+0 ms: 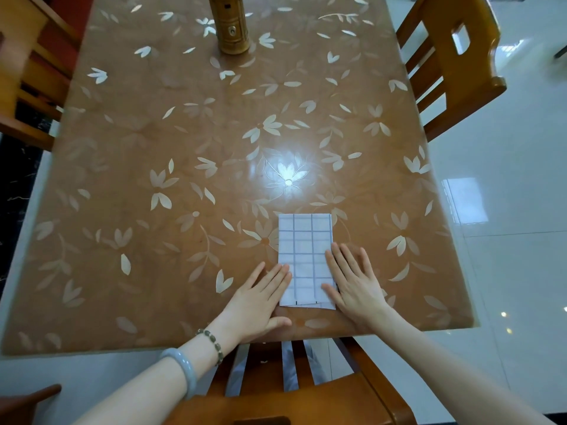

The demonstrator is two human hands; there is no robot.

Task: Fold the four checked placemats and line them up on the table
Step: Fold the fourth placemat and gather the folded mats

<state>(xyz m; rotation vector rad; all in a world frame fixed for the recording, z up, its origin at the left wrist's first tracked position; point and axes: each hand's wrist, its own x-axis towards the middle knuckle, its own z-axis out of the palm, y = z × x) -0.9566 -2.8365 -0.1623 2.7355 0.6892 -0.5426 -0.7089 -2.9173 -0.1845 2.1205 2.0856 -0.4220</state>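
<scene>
While both palms are lying flat on the worktop [153, 148], the folded checked placemat [306, 240] is sitting between them, low and just right of centre in the frame, close to the near edge. The left hand [260, 302] is pressing at the mat's left edge, fingers straight and together, gripping nothing. The right hand [352, 283] is covering the right edge, fingers straight and slightly spread, nothing held either.

This is looking like the squaring-up of a finished fold, and an under-layer is peeking out along the bottom edge. Only this one mat is showing on the worktop, so I'm judging the job early. Where the other three are, I cannot tell.

Next move is calling for lifting both hands cleanly without dragging the layers, then fetching another mat and leaving room beside this one for the row. The wooden canister [228, 23] at top centre is standing well apart.
</scene>
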